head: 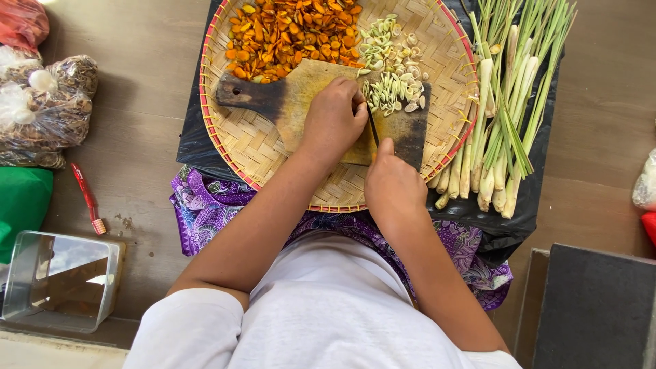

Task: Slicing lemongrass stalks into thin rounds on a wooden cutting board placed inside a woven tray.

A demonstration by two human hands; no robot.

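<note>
1. My left hand is curled down on the stained wooden cutting board, fingers bunched over something I am holding against the wood; my knuckles hide it, so I cannot tell exactly what it is.
2. My right hand is clenched around the handle of a dark-bladed knife, forefinger stretched along its back. The blade stands on edge just beside my left fingertips.
3. A pile of pale green sliced lemongrass rounds lies right past the blade, spread from the board's far right corner onto the basket.
4. The board rests inside a round woven bamboo tray with a red rim, which sits on a black plastic sheet.
5. A heap of orange sliced turmeric pieces fills the far side of the tray, touching the board's far edge.
6. A bundle of whole green-and-white lemongrass stalks lies on the black sheet just right of the tray, root ends toward me.
7. A purple patterned cloth covers my lap beneath the tray.
8. Off to my left on the wooden floor are a red pen, a clear plastic box and clear bags of brown dried goods.
</note>
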